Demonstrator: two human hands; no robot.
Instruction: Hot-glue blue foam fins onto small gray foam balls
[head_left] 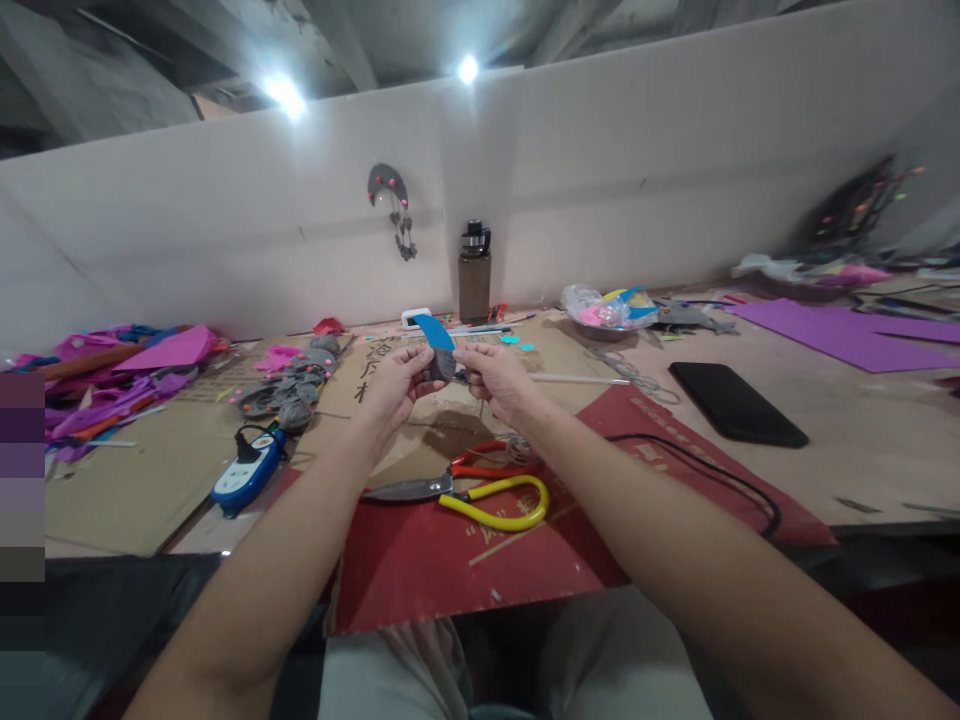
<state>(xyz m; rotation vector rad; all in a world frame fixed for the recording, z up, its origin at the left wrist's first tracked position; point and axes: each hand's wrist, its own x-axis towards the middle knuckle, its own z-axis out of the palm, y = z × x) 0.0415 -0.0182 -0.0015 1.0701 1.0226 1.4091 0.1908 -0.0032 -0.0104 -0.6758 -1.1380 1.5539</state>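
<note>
Between my two hands, above the table, is a curved felt-like piece, with a blue part [435, 332] on top and a dark grey part [443, 366] below. My left hand [401, 382] pinches it from the left side. On its right edge, the closed fingertips of my right hand [495, 380] grip the grey part; whether they also hold a thread is too small to tell. Under my hands lie scissors with yellow and red handles [517, 503], blades pointing left, on a red card sheet [450, 575]. A tangle of thin cord [517, 448] lies by the handles.
At left are a blue power strip [251, 475], grey felt pieces [296, 390] and a colourful felt pile [127, 375]. A bottle [475, 280] stands by the wall, near a hanging grey crescent ornament [388, 183]. Rightward lie a bowl [611, 328], black phone [739, 403] and purple sheets [840, 330].
</note>
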